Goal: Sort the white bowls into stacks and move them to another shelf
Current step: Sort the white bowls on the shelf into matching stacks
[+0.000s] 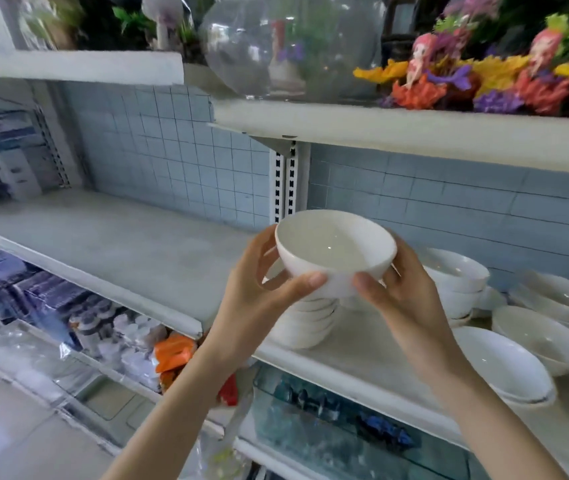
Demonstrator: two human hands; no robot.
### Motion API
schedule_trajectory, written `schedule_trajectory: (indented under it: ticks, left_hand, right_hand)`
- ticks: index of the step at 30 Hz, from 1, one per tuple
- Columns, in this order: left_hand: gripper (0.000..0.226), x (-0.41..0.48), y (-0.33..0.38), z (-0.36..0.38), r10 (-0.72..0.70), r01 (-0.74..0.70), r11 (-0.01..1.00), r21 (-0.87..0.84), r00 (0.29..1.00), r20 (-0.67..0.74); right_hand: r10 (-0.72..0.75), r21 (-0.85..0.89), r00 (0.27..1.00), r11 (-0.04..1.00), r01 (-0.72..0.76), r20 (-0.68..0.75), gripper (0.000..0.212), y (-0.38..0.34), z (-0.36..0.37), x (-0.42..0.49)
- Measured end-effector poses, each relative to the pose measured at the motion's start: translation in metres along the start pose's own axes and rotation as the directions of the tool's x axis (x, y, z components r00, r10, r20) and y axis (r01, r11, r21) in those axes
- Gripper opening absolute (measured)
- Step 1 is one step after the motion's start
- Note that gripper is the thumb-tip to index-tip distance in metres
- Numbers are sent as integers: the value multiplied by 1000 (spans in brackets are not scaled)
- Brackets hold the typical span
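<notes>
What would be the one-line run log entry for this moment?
left hand: holds white bowl | right hand: holds same bowl | bowl: over stack of bowls, contact unclear

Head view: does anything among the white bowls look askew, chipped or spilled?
Nothing looks broken or spilled. The held bowl tilts toward the camera, gripped by the left hand and right hand above a stack. The bowls at right lie in loose, uneven piles.

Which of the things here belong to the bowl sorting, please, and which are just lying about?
Job: held bowl, left hand, right hand, bowl stack, loose bowls, left shelf.
Lying about: glass globe, mermaid ornaments, orange packets.
</notes>
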State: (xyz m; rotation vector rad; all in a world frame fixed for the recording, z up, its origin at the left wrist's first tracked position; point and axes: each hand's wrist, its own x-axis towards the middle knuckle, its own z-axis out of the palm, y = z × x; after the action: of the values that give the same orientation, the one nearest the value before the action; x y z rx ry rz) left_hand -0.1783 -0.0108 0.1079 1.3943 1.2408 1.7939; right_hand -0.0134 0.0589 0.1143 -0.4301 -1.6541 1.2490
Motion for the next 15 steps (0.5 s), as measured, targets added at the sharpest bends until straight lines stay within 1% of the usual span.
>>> schedule_trajectory:
  ticks: [2, 4, 7, 8, 10, 13, 15]
  left_hand:
    - [70, 18, -13, -9, -1, 2, 1000, 19, 1000, -10]
    - [75, 33, -24, -18, 9, -9, 999, 44, 1000, -4]
    - [66, 50, -37, -27, 22, -23, 999, 48, 1000, 14]
    - [65, 52, -42, -30, 29, -30, 998, 48, 999, 15]
    - [71, 56, -53, -37, 39, -41, 997, 67, 999, 29]
    - [83, 57, -69, -47, 14, -21, 995, 102, 998, 69]
    - [83, 58, -77, -53, -13, 2, 993, 120, 995, 95]
  right_hand:
    - [-2, -19, 1000, 1000, 2, 1, 85, 13, 2, 18]
    - [-5, -27, 1000, 1000, 5, 13, 77, 28, 3, 33]
    - [18, -24, 999, 1000, -17, 37, 70, 45, 7, 48]
    - [21, -30, 999, 999, -20, 30, 72, 50, 8, 51]
    - [31, -65, 999, 997, -30, 11, 76, 59, 11, 54]
    - [37, -178, 999, 983, -39, -11, 78, 70, 15, 54]
    - [53, -229, 998, 972, -59, -33, 81, 76, 18, 49]
